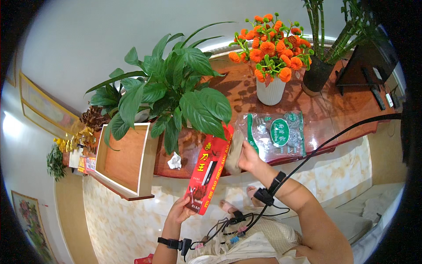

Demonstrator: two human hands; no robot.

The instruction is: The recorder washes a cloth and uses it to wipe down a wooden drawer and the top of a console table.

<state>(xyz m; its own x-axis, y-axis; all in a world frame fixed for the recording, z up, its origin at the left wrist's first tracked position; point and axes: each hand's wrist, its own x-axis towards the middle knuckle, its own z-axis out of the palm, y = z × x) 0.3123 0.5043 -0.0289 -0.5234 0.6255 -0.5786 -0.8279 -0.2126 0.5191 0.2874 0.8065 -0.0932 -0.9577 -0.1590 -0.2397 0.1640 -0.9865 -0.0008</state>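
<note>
My left hand (181, 209) grips the lower end of a long red cardboard box (210, 168), printed with yellow writing and a knife picture. The box tilts, its upper end lying beneath a leaf of the potted plant (174, 89). In my right hand (249, 156) is a beige cloth (234, 153), held close along the right side of the box; whether the two touch I cannot tell. Just beyond that hand, a clear plastic bag (277, 133) with green print lies on the reddish wooden table (244, 105), with several grey coiled scourers inside.
A shallow wooden drawer (124, 156) stands left of the plant, and a crumpled white tissue (174, 161) lies on the table. Behind the bag are a white pot (271, 90) of orange flowers and a dark vase (316, 76). A black cable (333, 137) crosses above my right arm.
</note>
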